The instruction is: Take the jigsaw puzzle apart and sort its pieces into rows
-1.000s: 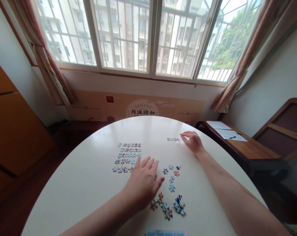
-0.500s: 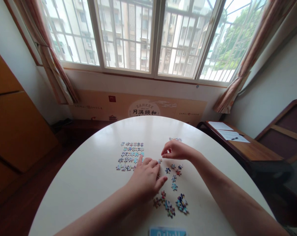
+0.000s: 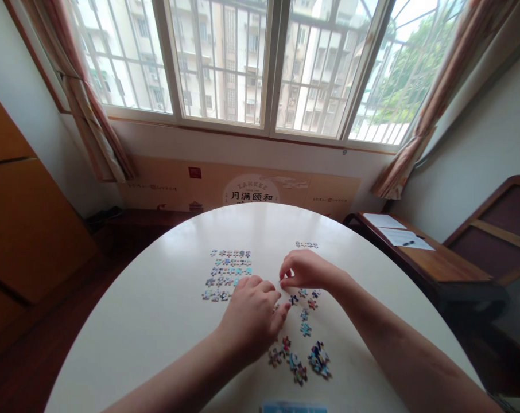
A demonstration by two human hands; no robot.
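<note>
Several rows of small puzzle pieces lie on the left of the white round table. My left hand rests palm down at the right ends of the lower rows, fingers curled, and what is under it is hidden. My right hand is just to its right, thumb and index finger pinched low over the table around something too small to make out. Loose pieces lie below my right hand. Nearer the front are piled pieces and another cluster.
A short row of pieces lies beyond my right hand. At the front edge of view is a blue box. The white table has a curved rim. A wooden desk with papers stands at the right.
My right hand has moved slightly down and left, its fingertips now lower at the piece by my left hand. My left index finger, stretched out before, has drawn in.
</note>
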